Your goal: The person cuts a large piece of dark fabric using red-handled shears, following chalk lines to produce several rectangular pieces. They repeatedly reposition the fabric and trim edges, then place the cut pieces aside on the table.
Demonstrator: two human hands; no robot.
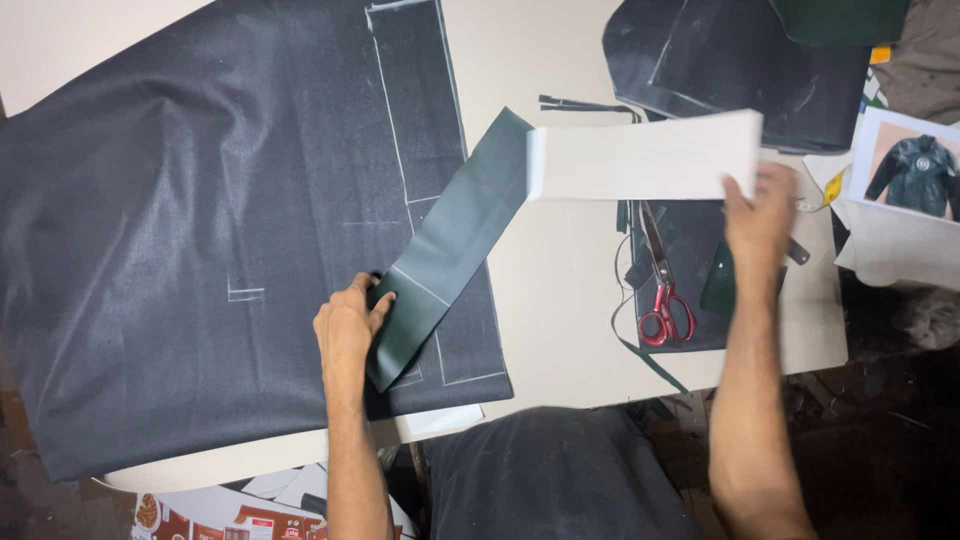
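My left hand [347,325] pinches the near end of a long dark green strip [450,245] that lies slantwise over the edge of a big dark grey cloth [200,220] marked with white chalk lines. My right hand [758,212] holds up the far end of the strip, which is folded over and shows its white underside [640,158]. Red-handled scissors [662,290] lie on a small dark fabric piece [695,250] just left of my right wrist.
The white table [560,300] also carries a rounded dark cloth piece [740,60] at the back right, a printed picture of a dark jacket [915,170] at the right edge, and thin fabric offcuts [585,104]. Printed cartons [240,520] lie below the table's near edge.
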